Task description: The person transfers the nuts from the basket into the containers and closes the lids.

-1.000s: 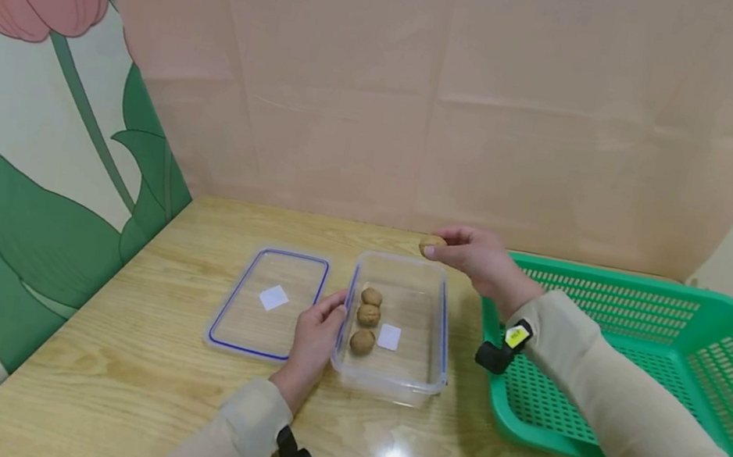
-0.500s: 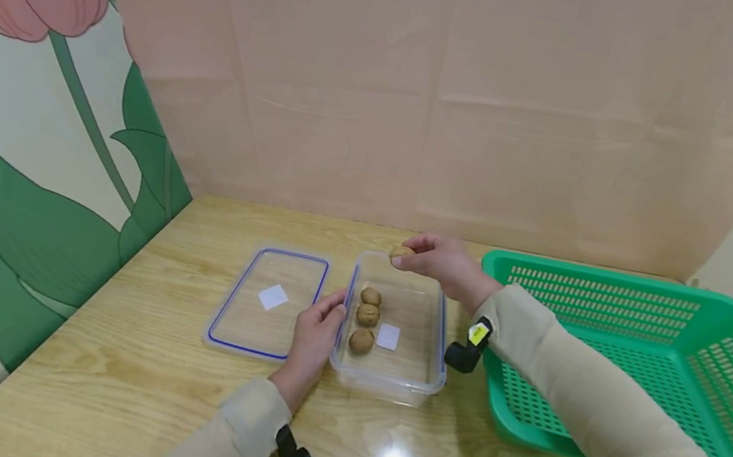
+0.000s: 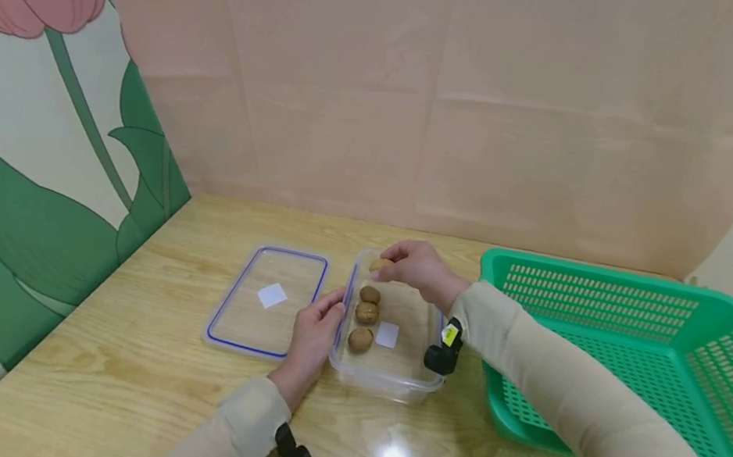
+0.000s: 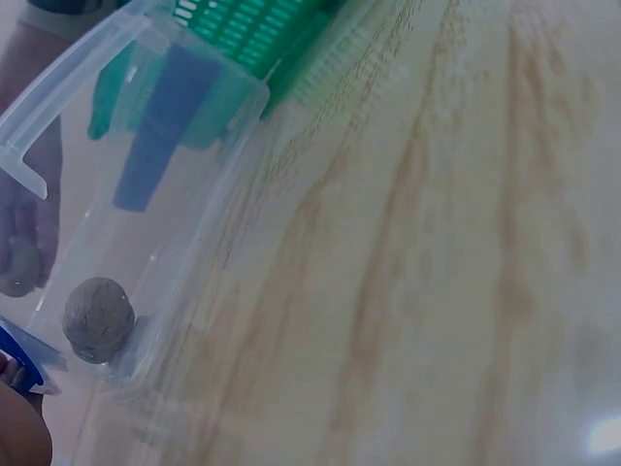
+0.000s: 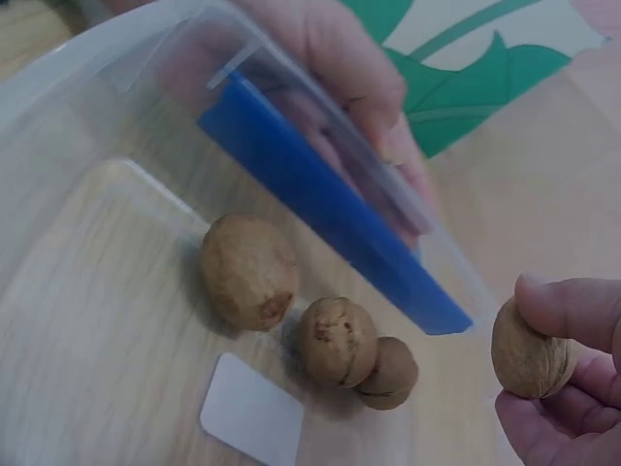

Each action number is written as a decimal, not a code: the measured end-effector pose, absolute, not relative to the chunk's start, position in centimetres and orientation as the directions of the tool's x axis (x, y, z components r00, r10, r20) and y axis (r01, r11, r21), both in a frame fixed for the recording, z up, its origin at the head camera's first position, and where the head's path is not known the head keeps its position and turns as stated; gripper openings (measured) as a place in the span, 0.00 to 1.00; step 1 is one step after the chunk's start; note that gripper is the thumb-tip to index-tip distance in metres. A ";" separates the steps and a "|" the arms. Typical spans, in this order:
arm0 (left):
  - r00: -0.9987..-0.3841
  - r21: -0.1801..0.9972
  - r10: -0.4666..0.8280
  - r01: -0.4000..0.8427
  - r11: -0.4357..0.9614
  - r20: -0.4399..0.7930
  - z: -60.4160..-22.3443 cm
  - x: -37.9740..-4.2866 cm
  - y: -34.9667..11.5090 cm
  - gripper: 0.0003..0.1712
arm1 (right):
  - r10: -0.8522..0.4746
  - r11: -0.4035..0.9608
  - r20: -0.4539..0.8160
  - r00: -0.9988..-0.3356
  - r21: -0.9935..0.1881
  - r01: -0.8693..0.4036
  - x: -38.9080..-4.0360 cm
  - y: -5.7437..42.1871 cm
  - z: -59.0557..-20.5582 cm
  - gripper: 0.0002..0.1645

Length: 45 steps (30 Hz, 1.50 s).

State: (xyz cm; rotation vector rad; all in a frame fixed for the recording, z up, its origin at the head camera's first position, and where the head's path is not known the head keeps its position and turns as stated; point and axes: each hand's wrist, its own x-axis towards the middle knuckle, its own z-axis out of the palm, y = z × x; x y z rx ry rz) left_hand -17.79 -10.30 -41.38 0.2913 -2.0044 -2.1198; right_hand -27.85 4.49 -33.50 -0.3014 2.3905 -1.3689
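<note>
A walnut (image 5: 524,349) is pinched between the thumb and fingers of the right hand (image 3: 424,270), over the far left corner of a clear plastic container (image 3: 386,379). On the container's floor three walnuts stand in a row along the left wall: a near one (image 3: 360,340), a middle one (image 3: 366,313) and a far one (image 3: 369,294). The last two touch. The left hand (image 3: 310,335) rests against the outside of the left wall, its fingers extended; the right wrist view shows it behind the wall's blue strip (image 5: 330,209).
A white paper square (image 3: 387,334) lies inside the container. Left of it, a clear lid with a blue seal (image 3: 236,340) lies flat on the wooden table (image 3: 125,366), bearing another white square (image 3: 272,295). A green slotted basket (image 3: 615,277) stands at the right.
The right hand has moved left with its walnut, from beyond the container's far right corner to above its far left corner. The left hand and the other walnuts stay put.
</note>
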 end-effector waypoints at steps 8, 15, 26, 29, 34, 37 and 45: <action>-0.957 0.999 -0.291 0.027 -0.036 0.015 -41.4 -17.8 -10.4 0.18 | -0.387 0.549 -0.265 -0.883 -0.836 0.010 -27.3 3.0 -34.1 0.24; -0.957 0.999 -0.290 0.029 -0.036 0.018 -41.3 -17.8 -10.3 0.18 | -0.380 0.608 -0.263 -0.887 -0.793 -0.026 -27.0 2.2 -34.9 0.21; -0.961 0.999 -0.278 0.013 -0.048 -0.001 -41.0 -17.8 -10.3 0.18 | -0.355 0.643 -0.252 -0.900 -0.765 -0.039 -27.2 2.0 -35.4 0.23; -0.961 0.999 -0.277 0.009 -0.049 -0.005 -41.0 -17.8 -10.4 0.18 | -0.354 0.650 -0.267 -0.896 -0.759 -0.031 -27.3 2.1 -35.1 0.24; -0.960 0.999 -0.281 0.025 -0.033 0.015 -41.3 -17.7 -10.2 0.18 | -0.365 0.614 -0.292 -0.884 -0.789 0.008 -27.1 2.8 -33.8 0.27; -0.959 0.999 -0.282 0.038 -0.027 0.029 -41.4 -17.6 -10.2 0.18 | -0.377 0.579 -0.271 -0.886 -0.815 0.003 -27.1 3.6 -32.6 0.27; -0.954 0.998 -0.299 0.040 -0.040 0.026 -41.3 -17.8 -10.3 0.18 | -0.433 0.463 -0.131 -0.892 -0.881 -0.095 -27.8 6.3 -29.8 0.23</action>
